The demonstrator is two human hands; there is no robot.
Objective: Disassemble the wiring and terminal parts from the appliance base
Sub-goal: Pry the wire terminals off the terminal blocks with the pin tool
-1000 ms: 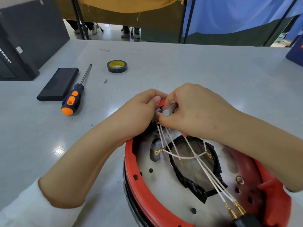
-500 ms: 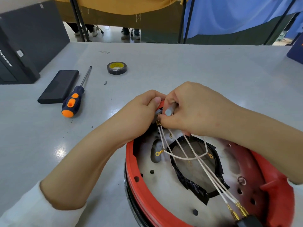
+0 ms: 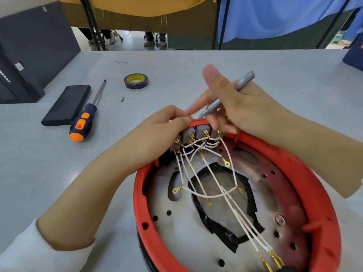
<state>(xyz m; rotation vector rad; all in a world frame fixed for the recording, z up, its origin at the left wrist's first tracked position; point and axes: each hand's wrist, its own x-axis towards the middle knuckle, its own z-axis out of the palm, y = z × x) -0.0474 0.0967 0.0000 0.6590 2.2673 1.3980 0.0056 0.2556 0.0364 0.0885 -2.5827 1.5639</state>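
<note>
A: Where is the base?

B: The base [image 3: 306, 174] lies on the table [image 3: 196, 61], near the front edge, with its open side up. It has a red rim and a pale metal floor with holes and a ring of black tape.

A: And the wiring?

B: The white wires [image 3: 208, 181] run from the gray switch blocks [image 3: 196, 132] at the far rim down over the floor. Some end in gold terminals [image 3: 176, 190] that lie loose, others go to a black plug at the bottom edge.

A: What does the left hand do?

B: The left hand [image 3: 159, 134] rests on the far rim, and its curled fingers pinch the left end of the switch blocks.

A: And the right one?

B: The right hand [image 3: 235, 107] holds a gray tool [image 3: 243, 79] across the palm. The thumb stands up, free. The index finger is stretched toward the left hand, and the lower fingers are bent down onto the right switch block. I cannot tell where the tool tip touches; it is blurred.

A: What else is on the table?

B: 1 screwdriver [image 3: 84, 122] with an orange and blue handle, beside it a flat black block [image 3: 67, 105], 1 roll of black tape [image 3: 136, 81], and 1 small screw [image 3: 122, 99]. A black box [image 3: 29, 46] stands at the far left.
</note>
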